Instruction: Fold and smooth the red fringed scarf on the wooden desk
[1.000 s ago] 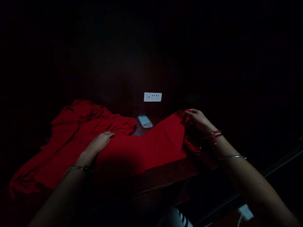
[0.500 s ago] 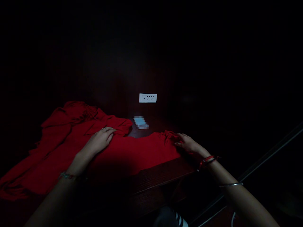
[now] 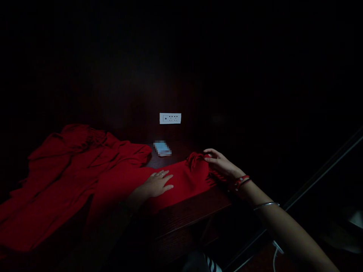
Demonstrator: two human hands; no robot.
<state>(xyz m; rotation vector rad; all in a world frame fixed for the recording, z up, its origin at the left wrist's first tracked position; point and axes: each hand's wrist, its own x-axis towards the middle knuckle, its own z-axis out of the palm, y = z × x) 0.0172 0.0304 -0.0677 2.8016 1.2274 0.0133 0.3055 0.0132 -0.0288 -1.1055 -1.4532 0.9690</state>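
Note:
A red fringed scarf (image 3: 121, 179) lies across the dark wooden table, bunched in folds on the left and smoother on the right. My left hand (image 3: 154, 184) rests palm down on the smoother part, fingers spread. At the scarf's right end, my right hand (image 3: 218, 162) pinches its far corner between thumb and fingers, lifting it slightly. Fringe shows beside and below that hand. Deep shadow hides part of the cloth near my left forearm.
The dark table (image 3: 195, 211) has its front edge below the scarf. A pixelated pale blue flat item (image 3: 162, 148) lies behind the cloth. A white socket panel (image 3: 170, 118) is on the back wall. A white cable (image 3: 274, 260) shows at lower right.
My left hand has moved right along the scarf and flattened with fingers spread. My right hand now lifts the far right corner, and the cloth's right end has shifted.

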